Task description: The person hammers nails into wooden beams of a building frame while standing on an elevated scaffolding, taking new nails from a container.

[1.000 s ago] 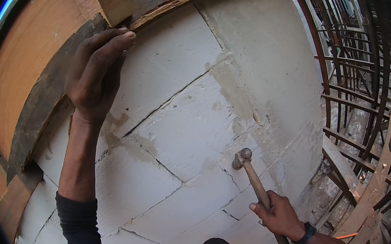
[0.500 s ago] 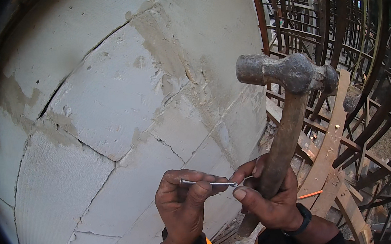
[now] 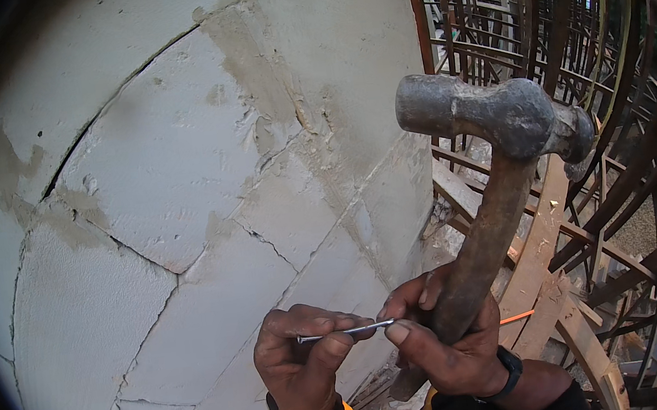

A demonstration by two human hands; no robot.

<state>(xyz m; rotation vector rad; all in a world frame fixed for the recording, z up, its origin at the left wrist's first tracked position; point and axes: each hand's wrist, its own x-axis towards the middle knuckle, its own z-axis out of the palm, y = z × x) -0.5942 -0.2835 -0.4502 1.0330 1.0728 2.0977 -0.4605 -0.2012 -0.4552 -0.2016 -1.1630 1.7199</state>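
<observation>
A slim metal nail (image 3: 351, 331) lies nearly level between the thumb and fingers of my left hand (image 3: 297, 370). Its flat head points left. At the other end, the thumb and forefinger of my right hand (image 3: 463, 356) meet around its tip. My right hand also keeps a ball-peen hammer (image 3: 486, 248) upright, its worn wooden handle tucked between thumb and fingers. The scuffed steel hammer head stands high above that hand. The handle's lower end shows below the palm; part of its grip is hidden by the fingers.
A wall of pale blocks (image 3: 217, 290) with cracked, mortar-smeared joints fills the left and middle. To the right, rusty metal bars (image 3: 534, 19) form a dense frame. Wooden planks (image 3: 539, 242) lie below it, near an orange strip (image 3: 517, 317). Rubble (image 3: 443, 216) lies at the wall's foot.
The nail has tilted to nearly level, and the right fingertips have closed over its tip. The hammer head has shifted slightly right. The wall has slid a little left in view.
</observation>
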